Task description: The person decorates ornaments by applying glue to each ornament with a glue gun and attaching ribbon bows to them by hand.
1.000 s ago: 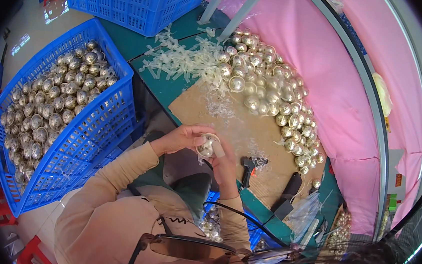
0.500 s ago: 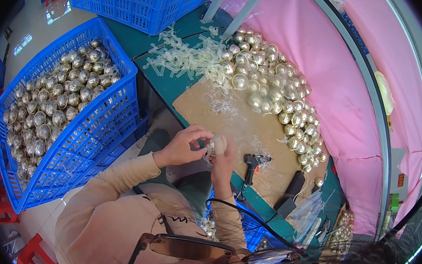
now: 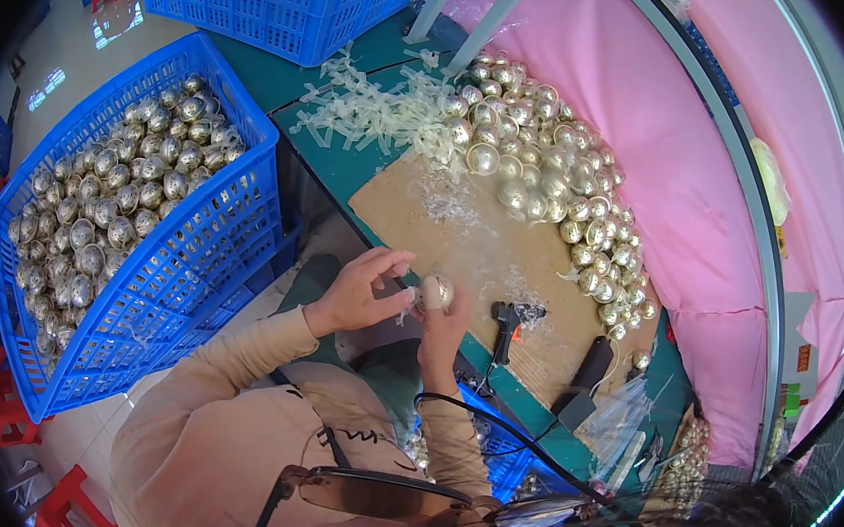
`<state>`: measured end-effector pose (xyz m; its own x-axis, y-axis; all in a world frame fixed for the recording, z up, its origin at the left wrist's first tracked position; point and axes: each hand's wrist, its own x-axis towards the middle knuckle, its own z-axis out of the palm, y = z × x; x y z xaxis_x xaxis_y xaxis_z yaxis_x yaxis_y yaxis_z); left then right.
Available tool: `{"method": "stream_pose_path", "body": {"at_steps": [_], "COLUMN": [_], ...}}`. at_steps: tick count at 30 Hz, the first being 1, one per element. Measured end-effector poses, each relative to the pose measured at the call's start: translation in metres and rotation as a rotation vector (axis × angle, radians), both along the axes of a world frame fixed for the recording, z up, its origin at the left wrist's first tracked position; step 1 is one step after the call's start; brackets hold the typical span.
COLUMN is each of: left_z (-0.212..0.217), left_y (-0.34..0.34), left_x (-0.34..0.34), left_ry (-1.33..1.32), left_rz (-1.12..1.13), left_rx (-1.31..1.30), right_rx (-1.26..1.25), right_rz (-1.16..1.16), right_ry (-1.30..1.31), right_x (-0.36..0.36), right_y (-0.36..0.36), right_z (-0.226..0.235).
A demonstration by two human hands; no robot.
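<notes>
My right hand (image 3: 445, 332) grips a shiny silver-gold ball (image 3: 437, 292) above the near edge of the brown cardboard (image 3: 425, 229). Close by on the left, my left hand (image 3: 357, 293) has its index finger stretched out and its thumb apart from it. A small translucent strip (image 3: 406, 309) shows by the left thumb, between that hand and the ball; whether it is attached to the ball is too small to tell. To the right of my hands, a black glue gun (image 3: 504, 331) lies on the cardboard.
Similar balls (image 3: 541, 164) are heaped along the pink cloth (image 3: 643, 142), beside a pile of translucent strips (image 3: 365, 113). A blue crate (image 3: 194, 234) full of balls stands left; another blue crate (image 3: 274, 0) sits behind. A black cable (image 3: 508, 430) crosses near my right forearm.
My left hand has drawn back slightly to the left from the ball, and its fingers have spread. My right hand still holds the ball, now turned and slightly lower.
</notes>
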<state>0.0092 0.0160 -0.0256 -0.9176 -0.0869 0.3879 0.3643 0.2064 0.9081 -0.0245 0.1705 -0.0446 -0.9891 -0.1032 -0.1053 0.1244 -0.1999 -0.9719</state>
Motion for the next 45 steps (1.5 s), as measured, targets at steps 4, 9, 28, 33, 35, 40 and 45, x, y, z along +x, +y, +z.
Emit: {"method": "stream_pose_path", "body": {"at_steps": [4, 9, 28, 33, 35, 40, 45], "left_z": [-0.005, -0.004, -0.037, -0.057, -0.06, -0.058, -0.057], "left_y": [0.004, 0.002, -0.014, -0.007, -0.004, -0.001, -0.003], "left_x": [0.006, 0.005, 0.001, 0.0, -0.001, -0.002, -0.003], "left_ry": [-0.052, -0.101, -0.011, -0.072, -0.171, -0.224, -0.212], "left_rz": [0.029, -0.038, -0.175, -0.318, -0.331, -0.325, -0.356], "left_rx": [-0.224, -0.268, 0.044, 0.485, 0.713, 0.872, 0.92], "right_rx": [0.088, 0.042, 0.008, -0.032, -0.078, -0.103, -0.161], "right_rz": [-0.033, 0.03, 0.139, 0.121, 0.149, 0.151, 0.197], "right_ry": [0.186, 0.021, -0.045, -0.107, -0.105, -0.137, -0.11], "right_x": [-0.002, 0.002, 0.014, 0.017, 0.018, 0.025, 0.028], "right_y": [-0.001, 0.003, 0.005, 0.004, 0.005, 0.001, 0.003], "right_z": [-0.014, -0.017, -0.012, -0.012, -0.013, -0.003, -0.006]}}
